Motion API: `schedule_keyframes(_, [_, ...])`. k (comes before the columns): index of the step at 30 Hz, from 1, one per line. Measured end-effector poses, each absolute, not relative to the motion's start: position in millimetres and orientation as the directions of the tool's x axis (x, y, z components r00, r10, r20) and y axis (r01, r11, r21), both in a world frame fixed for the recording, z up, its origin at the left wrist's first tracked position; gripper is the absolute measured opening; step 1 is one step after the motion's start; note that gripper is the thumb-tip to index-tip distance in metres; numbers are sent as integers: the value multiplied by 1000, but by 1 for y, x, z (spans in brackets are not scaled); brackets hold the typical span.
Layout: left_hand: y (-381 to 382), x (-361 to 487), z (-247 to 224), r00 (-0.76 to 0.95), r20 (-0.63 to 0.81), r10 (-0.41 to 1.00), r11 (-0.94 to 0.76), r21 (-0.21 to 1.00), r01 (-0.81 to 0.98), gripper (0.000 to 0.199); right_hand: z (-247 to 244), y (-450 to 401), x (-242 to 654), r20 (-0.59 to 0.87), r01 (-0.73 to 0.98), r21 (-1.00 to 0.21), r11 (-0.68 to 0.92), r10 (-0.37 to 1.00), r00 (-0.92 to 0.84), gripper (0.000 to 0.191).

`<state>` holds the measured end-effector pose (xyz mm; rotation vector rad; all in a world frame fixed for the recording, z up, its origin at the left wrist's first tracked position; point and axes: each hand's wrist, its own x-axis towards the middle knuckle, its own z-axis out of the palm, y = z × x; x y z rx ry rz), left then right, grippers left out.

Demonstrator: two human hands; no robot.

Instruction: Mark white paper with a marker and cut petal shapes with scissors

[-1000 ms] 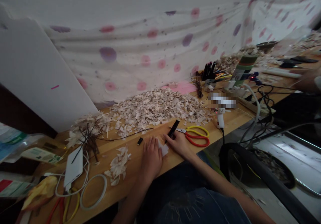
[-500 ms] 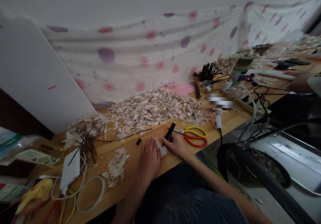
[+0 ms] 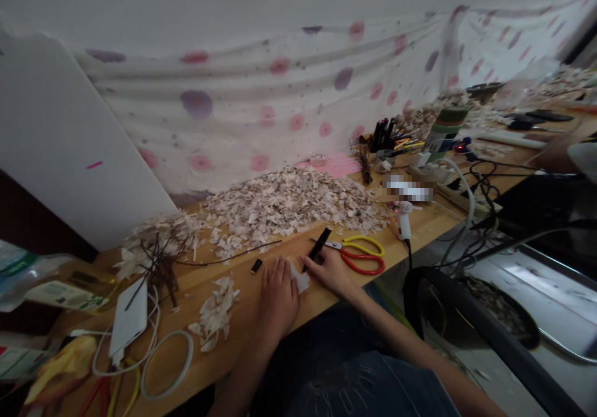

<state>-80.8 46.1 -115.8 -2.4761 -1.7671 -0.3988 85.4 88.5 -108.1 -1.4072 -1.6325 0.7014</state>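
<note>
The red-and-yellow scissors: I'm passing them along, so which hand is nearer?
The right hand is nearer, just left of the blades of the red-and-yellow scissors; the left hand lies farther left.

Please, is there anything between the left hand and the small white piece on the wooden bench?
Nothing visible does: the left hand lies right beside the white piece. The right hand, holding a black pen-like tool, is on its other side.

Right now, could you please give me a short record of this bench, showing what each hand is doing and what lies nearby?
Left hand: resting on the wooden bench, beside a white scrap
Right hand: holding a black pen
Nearby: red-and-yellow scissors; pale flake heap
Other person: co-worker's hand, far right
</note>
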Motion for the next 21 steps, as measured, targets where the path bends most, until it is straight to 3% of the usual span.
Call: schedule_keyframes(21, [47,-81,-117,311,236,920,-338,84,937,47,-106,85,87,233,494,-843,214,972,-24,26])
